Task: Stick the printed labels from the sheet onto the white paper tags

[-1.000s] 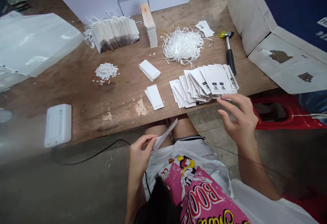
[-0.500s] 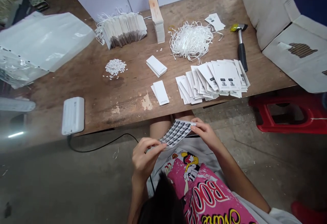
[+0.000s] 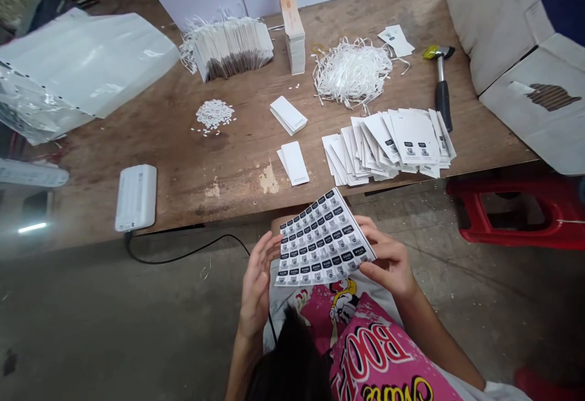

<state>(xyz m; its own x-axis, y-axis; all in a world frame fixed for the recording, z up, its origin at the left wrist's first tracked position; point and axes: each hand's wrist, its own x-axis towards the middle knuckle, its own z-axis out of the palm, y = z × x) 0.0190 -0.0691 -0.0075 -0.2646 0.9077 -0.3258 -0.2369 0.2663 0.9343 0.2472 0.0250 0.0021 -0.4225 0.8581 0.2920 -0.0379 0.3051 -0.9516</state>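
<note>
A sheet of stickers (image 3: 320, 239), printed with rows of black labels and small square codes, is spread out above my lap. My right hand (image 3: 388, 258) pinches its right edge, thumb on top and fingers behind. Along the left edge is my left hand (image 3: 258, 279), its fingers stretched out with their tips against the sheet and not closed round it. On the table beyond lie white folded cards (image 3: 295, 163), a second small stack of cards (image 3: 287, 114) and a fanned pile of white tags with black labels (image 3: 388, 142).
The wooden table (image 3: 228, 157) holds a heap of white strings (image 3: 351, 72), small white pieces (image 3: 214, 114), a row of strung tags (image 3: 233, 47), a card stack (image 3: 295, 35), a hammer (image 3: 442, 87), a white power bank (image 3: 136, 197) with cable, and a plastic bag (image 3: 91, 60). A red stool (image 3: 525, 212) stands right.
The sheet has turned from a bent, slanted position to lie flatter, its printed face toward me. My left hand has loosened from a pinch at its corner; my right hand has come lower and nearer.
</note>
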